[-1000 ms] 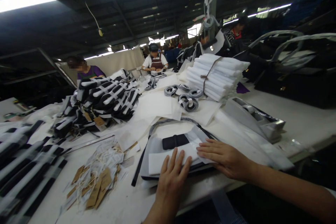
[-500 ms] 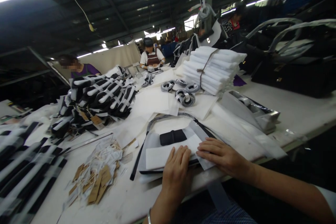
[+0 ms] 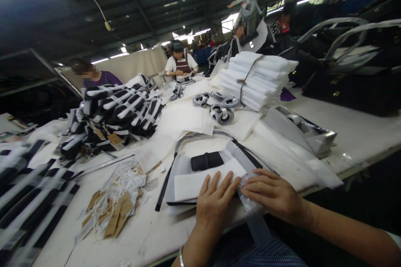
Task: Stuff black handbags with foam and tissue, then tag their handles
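A black handbag lies flat at the table's near edge, its strap wrapped in grey film and arched away from me. Across the bag's front is a strip of white foam sheet. My left hand rests on the strip's right part, fingers spread and pressing down. Beside it, my right hand lies with extended fingers on a translucent wrapping sheet at the bag's right side. Part of that sheet and the bag's lower right corner are hidden under my hands.
Paper tags with strings lie left of the bag. Wrapped black bags are piled behind them. Farther back are coiled straps and a tied stack of white foam sheets. A grey box stands right. Co-workers sit beyond.
My left hand has shifted right along the foam strip and its fingers have spread. My right hand has moved slightly right and down over the wrapping sheet.
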Motion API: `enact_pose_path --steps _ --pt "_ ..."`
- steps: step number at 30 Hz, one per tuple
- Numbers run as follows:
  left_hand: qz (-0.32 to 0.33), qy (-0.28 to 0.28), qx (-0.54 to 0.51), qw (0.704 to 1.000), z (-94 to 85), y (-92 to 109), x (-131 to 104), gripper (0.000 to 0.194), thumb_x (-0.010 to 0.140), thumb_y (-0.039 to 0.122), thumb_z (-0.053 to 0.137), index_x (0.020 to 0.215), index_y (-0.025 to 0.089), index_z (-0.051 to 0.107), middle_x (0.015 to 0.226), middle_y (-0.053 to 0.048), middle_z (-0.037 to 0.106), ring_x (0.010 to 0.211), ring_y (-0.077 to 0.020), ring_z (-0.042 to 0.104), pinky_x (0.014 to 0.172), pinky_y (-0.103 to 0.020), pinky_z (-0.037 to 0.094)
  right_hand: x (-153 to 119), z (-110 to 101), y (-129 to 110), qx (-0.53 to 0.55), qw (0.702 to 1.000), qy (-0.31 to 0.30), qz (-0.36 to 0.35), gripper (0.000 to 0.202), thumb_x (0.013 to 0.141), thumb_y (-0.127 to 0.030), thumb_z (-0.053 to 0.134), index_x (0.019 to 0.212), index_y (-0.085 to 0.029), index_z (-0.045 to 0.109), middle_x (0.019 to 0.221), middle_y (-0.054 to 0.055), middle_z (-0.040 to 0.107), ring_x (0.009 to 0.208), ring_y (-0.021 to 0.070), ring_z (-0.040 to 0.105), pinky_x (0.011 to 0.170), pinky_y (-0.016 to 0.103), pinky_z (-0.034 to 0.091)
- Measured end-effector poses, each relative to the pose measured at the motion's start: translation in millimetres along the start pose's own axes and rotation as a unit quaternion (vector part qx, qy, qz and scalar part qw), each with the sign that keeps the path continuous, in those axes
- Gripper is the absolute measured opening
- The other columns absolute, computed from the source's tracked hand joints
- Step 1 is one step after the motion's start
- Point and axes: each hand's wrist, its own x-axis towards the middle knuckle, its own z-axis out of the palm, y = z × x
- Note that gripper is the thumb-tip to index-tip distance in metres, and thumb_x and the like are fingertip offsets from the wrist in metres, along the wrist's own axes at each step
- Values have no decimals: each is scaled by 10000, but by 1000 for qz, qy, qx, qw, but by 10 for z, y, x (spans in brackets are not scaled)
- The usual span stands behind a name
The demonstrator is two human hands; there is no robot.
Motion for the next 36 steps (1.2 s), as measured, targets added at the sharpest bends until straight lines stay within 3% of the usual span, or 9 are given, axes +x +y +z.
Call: enact_pose_path --steps 8,11,13,15,22,26,36 --pt "-15 -30 -20 999 -25 -7 -4 446 983 244 546 1416 341 510 1395 25 599 1268 -234 579 1091 -458 455 -221 -224 -151 32 996 -72 -34 412 912 -202 674 1318 -233 612 1153 38 745 1059 145 693 1114 322 454" --pt "-16 -50 -28 998 -41 -8 -6 477 979 236 551 1442 328 480 1416 12 580 1285 -246 565 1092 -467 452 -383 -194 -234 18 991 -130 -39 419 948 -263 633 1357 -181 587 1298 86 669 1238 195 604 1153 378 411" --pt "-16 -53 -32 998 -53 -8 -4 486 979 240 551 1451 320 468 1421 9 575 1288 -251 562 1092 -473 451 -448 -119 -271 19 986 -160 -38 416 985 -217 553 1399 -172 551 1379 99 608 1344 210 506 1168 415 383" --pt "-16 -55 -32 998 -64 -9 0 485 980 233 544 1451 320 467 1427 17 567 1292 -253 558 1092 -478 449 -461 -25 -292 20 988 -150 -27 437 992 -124 473 1423 -178 527 1381 98 606 1364 196 479 1158 406 392" --pt "-25 -45 -26 998 -70 9 8 465 988 232 532 1441 323 480 1428 31 563 1282 -247 567 1095 -470 443 -333 203 -362 100 993 -15 54 419 931 -59 390 1244 -152 654 1139 104 743 1114 168 679 1049 334 512" --pt "-41 -32 -25 998 -37 32 -9 457 989 217 531 1429 331 489 1415 53 573 1280 -237 569 1089 -465 445 -350 183 -445 128 986 -16 104 453 899 -37 370 1224 -164 659 1148 89 741 1132 164 672 1050 320 509" --pt "-50 -17 -24 998 4 41 -11 446 974 215 562 1404 329 526 1384 43 605 1254 -232 588 1103 -453 431 -562 8 -603 112 987 -44 108 460 888 -39 400 1252 -164 652 1218 71 716 1198 155 633 1081 291 475"
